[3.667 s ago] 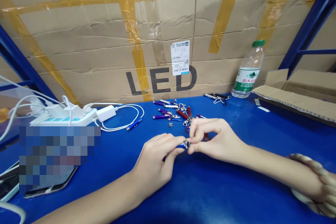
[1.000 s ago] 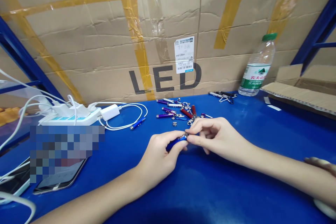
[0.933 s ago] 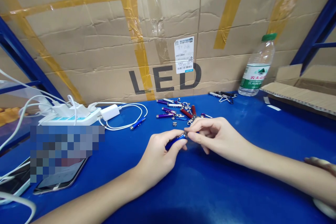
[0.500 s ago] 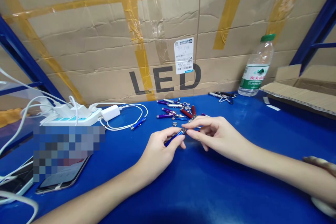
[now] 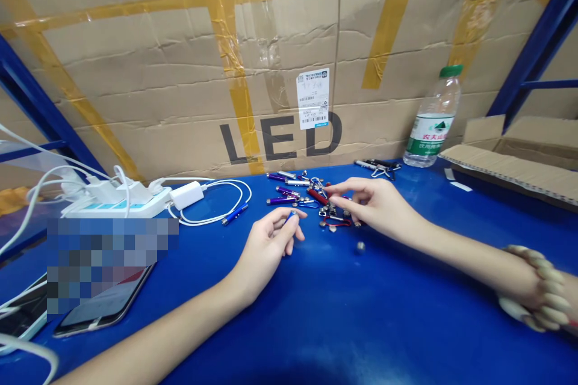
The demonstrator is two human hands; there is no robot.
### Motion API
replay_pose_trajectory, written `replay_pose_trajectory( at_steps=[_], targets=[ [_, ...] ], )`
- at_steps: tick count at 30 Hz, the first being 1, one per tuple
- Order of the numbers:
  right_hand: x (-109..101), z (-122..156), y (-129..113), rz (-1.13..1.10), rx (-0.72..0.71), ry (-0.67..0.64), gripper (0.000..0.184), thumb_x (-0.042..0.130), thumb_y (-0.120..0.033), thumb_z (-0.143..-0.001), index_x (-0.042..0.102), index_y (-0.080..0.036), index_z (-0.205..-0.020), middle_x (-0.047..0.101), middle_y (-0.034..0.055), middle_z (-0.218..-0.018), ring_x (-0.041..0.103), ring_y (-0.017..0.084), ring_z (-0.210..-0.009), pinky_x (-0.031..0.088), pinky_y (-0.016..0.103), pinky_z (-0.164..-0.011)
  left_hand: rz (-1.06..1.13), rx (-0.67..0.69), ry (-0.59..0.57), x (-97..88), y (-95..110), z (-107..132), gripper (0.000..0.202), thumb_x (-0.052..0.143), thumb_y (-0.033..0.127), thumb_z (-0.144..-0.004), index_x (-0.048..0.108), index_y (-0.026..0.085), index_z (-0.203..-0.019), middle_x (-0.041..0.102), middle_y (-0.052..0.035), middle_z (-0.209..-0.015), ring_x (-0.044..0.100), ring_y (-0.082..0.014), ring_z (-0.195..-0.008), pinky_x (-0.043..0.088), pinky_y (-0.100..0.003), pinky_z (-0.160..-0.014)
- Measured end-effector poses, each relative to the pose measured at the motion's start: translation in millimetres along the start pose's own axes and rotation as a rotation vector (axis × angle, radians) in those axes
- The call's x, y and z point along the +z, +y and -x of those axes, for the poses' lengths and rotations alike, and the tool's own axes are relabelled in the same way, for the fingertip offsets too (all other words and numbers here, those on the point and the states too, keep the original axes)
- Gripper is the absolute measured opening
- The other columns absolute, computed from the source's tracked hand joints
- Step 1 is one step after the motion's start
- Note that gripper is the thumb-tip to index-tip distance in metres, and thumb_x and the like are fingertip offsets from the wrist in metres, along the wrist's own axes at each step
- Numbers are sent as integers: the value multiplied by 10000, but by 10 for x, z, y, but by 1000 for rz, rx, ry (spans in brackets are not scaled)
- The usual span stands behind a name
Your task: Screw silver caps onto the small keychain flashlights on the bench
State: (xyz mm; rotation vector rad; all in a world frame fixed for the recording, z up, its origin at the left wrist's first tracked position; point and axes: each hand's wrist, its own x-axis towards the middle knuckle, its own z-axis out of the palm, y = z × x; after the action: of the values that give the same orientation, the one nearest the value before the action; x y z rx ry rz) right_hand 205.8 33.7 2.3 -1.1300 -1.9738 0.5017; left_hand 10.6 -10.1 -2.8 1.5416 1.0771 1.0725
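Note:
My left hand (image 5: 273, 237) is closed around a small blue metal tube, like a mini flashlight (image 5: 291, 215), with only its end showing above the thumb. Over the right side of a pile of parts hovers my right hand (image 5: 368, 201). Its thumb and index finger are apart, close to a red tube (image 5: 318, 196); whether they touch it I cannot tell. Purple tubes (image 5: 282, 200), several small silver caps and a red carabiner clip (image 5: 338, 222) lie around. A small silver piece (image 5: 360, 246), blurred, is on the blue table in front of my right hand.
Another blue tube (image 5: 235, 215) lies by a white charger cable. A power strip (image 5: 121, 207) with plugs and a phone (image 5: 103, 307) are on the left. At the back right are black and silver tubes (image 5: 379, 167), a water bottle (image 5: 431, 123) and an open carton (image 5: 510, 162).
My hands have parted. The left has drawn slightly left with the blue tube; the right has let go of its end and moved up to the pile. A silver piece now shows on the table.

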Motion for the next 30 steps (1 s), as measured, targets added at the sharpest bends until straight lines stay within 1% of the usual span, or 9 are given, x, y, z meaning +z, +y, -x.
replay_pose_trajectory(
  at_steps=[4, 6, 11, 15, 18, 20, 23, 27, 30],
  targets=[
    [51, -12, 88, 9, 7, -117, 260, 550, -305, -771, 655, -139, -943, 660, 76, -901, 586, 101, -506, 481, 235, -502, -8, -27, 55, -3, -26, -16, 238, 458, 326, -811, 517, 118, -910, 516, 1, -663, 409, -71, -490, 326, -200, -488],
    [62, -11, 88, 32, -9, -132, 261, 527, -298, -788, 652, -136, -950, 658, 74, -896, 606, 115, -561, 491, 245, -548, -23, -28, 59, -2, -39, -18, 233, 448, 325, -821, 514, 120, -910, 512, 3, -664, 416, -72, -500, 329, -199, -495],
    [-98, -55, -40, 204, -81, 13, 275, 490, -333, -813, 657, -161, -948, 666, 52, -903, 601, 125, -628, 477, 249, -591, -36, -22, 76, -1, -41, -17, 225, 438, 328, -832, 518, 128, -896, 514, 6, -667, 423, -75, -522, 342, -197, -512],
    [-347, -98, -75, 562, -77, 84, 219, 519, -337, -786, 678, -228, -890, 680, 14, -800, 597, 140, -613, 433, 249, -540, -61, 7, 112, -1, -37, -12, 201, 465, 310, -817, 538, 147, -911, 538, 0, -698, 470, -97, -592, 378, -204, -558],
    [-482, -100, 10, 868, 22, -31, 116, 607, -295, -697, 704, -262, -751, 676, 5, -712, 593, 160, -578, 367, 240, -462, -125, 53, 149, -5, -41, -4, 165, 516, 286, -788, 566, 164, -887, 584, -17, -800, 527, -127, -704, 408, -224, -645],
    [-523, -91, 75, 984, 92, -135, 77, 648, -264, -643, 711, -271, -686, 674, 11, -690, 594, 168, -573, 331, 232, -433, -179, 96, 161, -12, -49, 0, 145, 541, 267, -772, 592, 172, -869, 604, -25, -872, 545, -150, -800, 410, -239, -719],
    [-521, -76, 134, 1009, 121, -207, 88, 661, -251, -630, 713, -294, -687, 680, 7, -718, 604, 180, -613, 308, 225, -425, -247, 155, 168, -30, -71, -3, 121, 580, 240, -741, 630, 177, -832, 616, -30, -887, 549, -169, -850, 409, -261, -770],
    [-474, -73, 157, 964, 52, -159, 172, 668, -253, -628, 703, -303, -789, 685, -12, -772, 613, 184, -675, 322, 222, -441, -262, 213, 144, -45, -96, -17, 77, 611, 209, -703, 656, 177, -757, 619, -33, -838, 563, -175, -836, 425, -290, -789],
    [-447, -74, 110, 903, 28, -138, 190, 679, -230, -616, 699, -296, -793, 686, -23, -788, 614, 180, -697, 348, 223, -468, -237, 214, 124, -44, -96, -21, 68, 622, 202, -683, 665, 174, -728, 621, -41, -846, 564, -179, -861, 429, -294, -810]
  ],
)
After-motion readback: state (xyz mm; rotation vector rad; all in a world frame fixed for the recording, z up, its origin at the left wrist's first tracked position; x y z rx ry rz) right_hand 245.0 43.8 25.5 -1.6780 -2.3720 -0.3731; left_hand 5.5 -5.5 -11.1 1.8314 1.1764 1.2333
